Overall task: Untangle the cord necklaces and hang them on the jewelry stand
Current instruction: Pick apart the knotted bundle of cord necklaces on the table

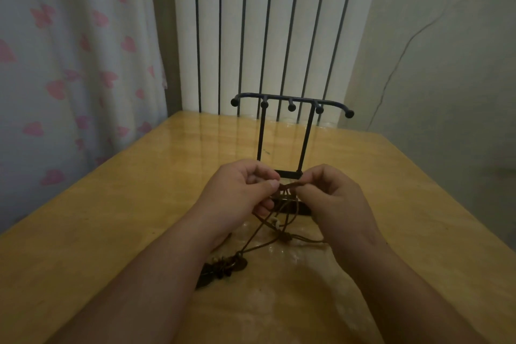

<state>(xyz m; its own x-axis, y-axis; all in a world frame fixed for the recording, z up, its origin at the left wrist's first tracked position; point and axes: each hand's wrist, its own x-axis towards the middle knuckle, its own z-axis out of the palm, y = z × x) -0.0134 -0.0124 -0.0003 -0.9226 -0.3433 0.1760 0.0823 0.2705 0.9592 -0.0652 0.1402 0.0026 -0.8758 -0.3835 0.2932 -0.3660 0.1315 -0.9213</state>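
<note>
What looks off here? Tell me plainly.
The brown cords are tangled together, pinched between the left hand and right hand, their pendants heaped on the table. The stand is upright, pegs bare. Nothing else stands out.

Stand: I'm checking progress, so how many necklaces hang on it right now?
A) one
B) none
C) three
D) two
B: nothing hangs on the stand, and the left hand and right hand both pinch the tangled cords in front of it.
</note>
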